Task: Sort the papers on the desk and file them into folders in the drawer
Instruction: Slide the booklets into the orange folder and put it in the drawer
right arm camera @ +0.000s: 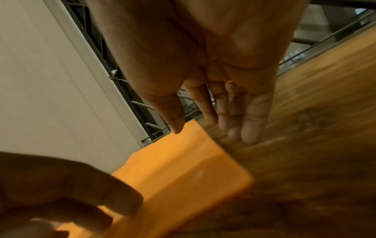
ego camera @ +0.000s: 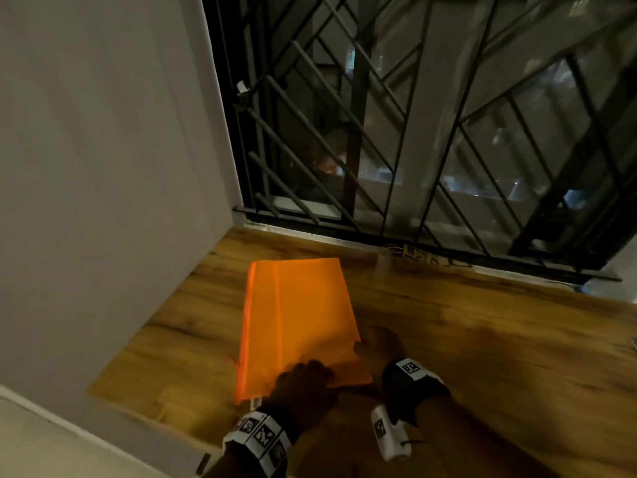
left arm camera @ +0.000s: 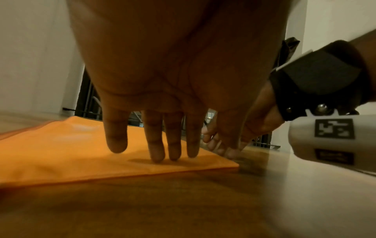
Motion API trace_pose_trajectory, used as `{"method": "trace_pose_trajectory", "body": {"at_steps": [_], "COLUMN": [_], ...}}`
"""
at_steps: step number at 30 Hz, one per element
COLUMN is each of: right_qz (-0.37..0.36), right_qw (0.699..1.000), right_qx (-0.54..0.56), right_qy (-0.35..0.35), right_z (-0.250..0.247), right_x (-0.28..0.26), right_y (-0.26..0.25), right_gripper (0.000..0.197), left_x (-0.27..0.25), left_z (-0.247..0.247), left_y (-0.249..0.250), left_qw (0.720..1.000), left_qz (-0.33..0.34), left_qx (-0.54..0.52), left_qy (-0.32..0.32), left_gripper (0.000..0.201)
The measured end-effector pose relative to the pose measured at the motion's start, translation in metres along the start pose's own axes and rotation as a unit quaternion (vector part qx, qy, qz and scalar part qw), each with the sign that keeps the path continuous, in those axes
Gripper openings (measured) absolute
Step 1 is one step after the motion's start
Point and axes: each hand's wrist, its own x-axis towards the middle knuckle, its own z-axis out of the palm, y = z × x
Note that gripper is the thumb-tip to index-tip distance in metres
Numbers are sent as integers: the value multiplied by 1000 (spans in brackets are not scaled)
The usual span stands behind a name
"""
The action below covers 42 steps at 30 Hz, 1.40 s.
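Thin, floppy orange folder [ego camera: 298, 326] pressed flat by spread left hand [ego camera: 303, 384]; right hand [ego camera: 381, 343], fingers straight, at its edge; best pinched there.

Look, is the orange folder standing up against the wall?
No, the orange folder lies flat on the wooden desk, apart from the wall, with the left hand resting on its near end.

A bright orange folder [ego camera: 296, 326] lies at the lower centre of the head view, plain, with faint lengthwise creases. The bench [ego camera: 482, 339] under it is warm brown wood with darker grain streaks. The wall [ego camera: 103, 167] at the left is plain off-white. The window grille [ego camera: 379, 132] at the upper right is black, in diagonal and upright bars. Both wrist bands [ego camera: 410, 381] are black with white blocks bearing black-and-white square codes.
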Motion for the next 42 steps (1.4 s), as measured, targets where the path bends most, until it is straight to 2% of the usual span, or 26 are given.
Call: {"method": "trace_pose_trajectory", "body": {"at_steps": [2, 4, 6, 8, 11, 14, 15, 17, 19, 22, 25, 31, 34, 38, 40, 42], "right_qz": [7, 3, 3, 9, 25, 39, 47, 59, 55, 70, 70, 47, 25, 13, 17, 1], "right_qw": [1000, 1000, 1000, 999, 999, 998, 997, 992, 988, 983, 979, 968, 964, 962, 967, 977], "right_qx": [1, 1, 14, 32, 34, 46, 62, 111, 146, 167, 190, 244, 259, 265, 242, 195], "right_qy": [0, 1, 9, 15, 15, 2, 1, 9, 20, 8, -3, -31, -52, -69, -82, -87], "right_z": [1, 6, 12, 16, 17, 18, 17, 17, 20, 30, 36, 34, 49, 25, 14, 7], "right_x": [5, 12, 15, 16, 14, 17, 19, 26, 32, 38, 40, 36, 54, 15, -2, -13], "right_y": [-2, 1, 3, 2, -4, -5, -5, -5, -5, 4, 14, 24, 55, 34, 27, 29], "right_gripper": [31, 30, 31, 29, 24, 49, 51, 43, 35, 34, 41, 47, 48, 40, 36, 30], "left_x": [-3, 2, 8, 11, 11, 11, 12, 13, 18, 25, 31, 44, 48, 55, 58, 59], "left_z": [-6, -7, -10, -12, -10, -10, -11, -18, -23, -36, -47, -60, -61, -59, -63, -71], "left_y": [-8, -28, -47, -60, -67, -68, -69, -70, -75, -87, -91, -96, -97, -87, -81, -73], "left_qw": [999, 994, 988, 984, 987, 987, 987, 989, 989, 968, 953, 946, 929, 902, 912, 937], "left_qz": [-14, -56, -115, -149, -143, -141, -139, -133, -124, -203, -261, -254, -254, -258, -235, -179], "left_qx": [-8, 4, 8, -9, 3, 3, -2, -14, -31, -82, -115, -178, -253, -332, -314, -271], "left_qy": [51, 98, 101, 93, 76, 74, 77, 64, 73, 126, 97, 92, 87, 100, 118, 133], "left_gripper": [52, 64, 75, 72, 67, 68, 67, 66, 77, 80, 78, 52, 55, 54, 47, 43]}}
